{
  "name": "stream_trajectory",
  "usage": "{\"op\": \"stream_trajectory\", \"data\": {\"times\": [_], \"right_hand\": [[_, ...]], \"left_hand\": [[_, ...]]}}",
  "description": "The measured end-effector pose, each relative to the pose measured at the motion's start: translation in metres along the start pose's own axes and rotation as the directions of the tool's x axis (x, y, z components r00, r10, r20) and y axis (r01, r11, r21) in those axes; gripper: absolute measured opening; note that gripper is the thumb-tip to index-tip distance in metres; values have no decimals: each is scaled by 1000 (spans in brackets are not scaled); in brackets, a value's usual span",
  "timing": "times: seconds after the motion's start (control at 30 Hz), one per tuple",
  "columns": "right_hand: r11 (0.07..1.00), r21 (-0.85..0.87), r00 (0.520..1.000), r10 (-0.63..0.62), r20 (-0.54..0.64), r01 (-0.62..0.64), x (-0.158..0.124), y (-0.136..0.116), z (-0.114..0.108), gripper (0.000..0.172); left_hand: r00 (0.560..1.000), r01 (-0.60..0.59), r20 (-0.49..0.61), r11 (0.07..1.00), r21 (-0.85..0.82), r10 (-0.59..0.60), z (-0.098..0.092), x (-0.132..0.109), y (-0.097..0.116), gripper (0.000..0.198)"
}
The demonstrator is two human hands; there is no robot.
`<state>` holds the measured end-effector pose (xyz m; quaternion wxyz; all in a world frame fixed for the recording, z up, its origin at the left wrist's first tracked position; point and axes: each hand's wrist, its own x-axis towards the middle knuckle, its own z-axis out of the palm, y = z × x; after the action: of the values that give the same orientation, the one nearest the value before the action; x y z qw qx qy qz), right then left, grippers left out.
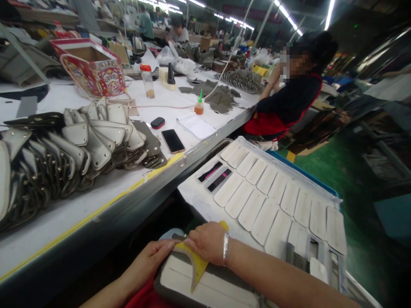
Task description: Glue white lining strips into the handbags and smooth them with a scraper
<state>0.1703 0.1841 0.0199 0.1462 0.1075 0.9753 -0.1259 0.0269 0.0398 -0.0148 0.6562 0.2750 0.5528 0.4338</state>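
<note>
Low in the head view, my right hand (208,242), with a silver bracelet at the wrist, is closed around a yellow curved piece (199,267). My left hand (160,251) pinches at the upper left edge of the same piece, its thumb and fingers pressed together. Under both hands lies a pale panel with a dark grey edge (205,284), close to my lap. A small metal part and a bit of dark strip show between the fingertips. What else the fingers press on is hidden.
To the right, a cloth-lined tray (199,192) holds rows of pale rounded panels (252,209). The white table (73,218) carries piled grey leather-like pieces (96,145), a phone (173,141), a glue bottle (199,107) and a red box (93,68). A co-worker (285,98) sits beyond.
</note>
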Motion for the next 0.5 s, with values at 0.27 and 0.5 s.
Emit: {"op": "stream_trajectory", "data": {"times": [0.27,0.5], "right_hand": [[991,111,996,76,38,-79,-14,-13,9,53],[987,130,995,99,3,-98,-29,-26,9,55]], "left_hand": [[994,-18,-106,994,112,30,8,-5,-11,43],[992,-28,-113,987,157,46,14,-15,-16,44]]}}
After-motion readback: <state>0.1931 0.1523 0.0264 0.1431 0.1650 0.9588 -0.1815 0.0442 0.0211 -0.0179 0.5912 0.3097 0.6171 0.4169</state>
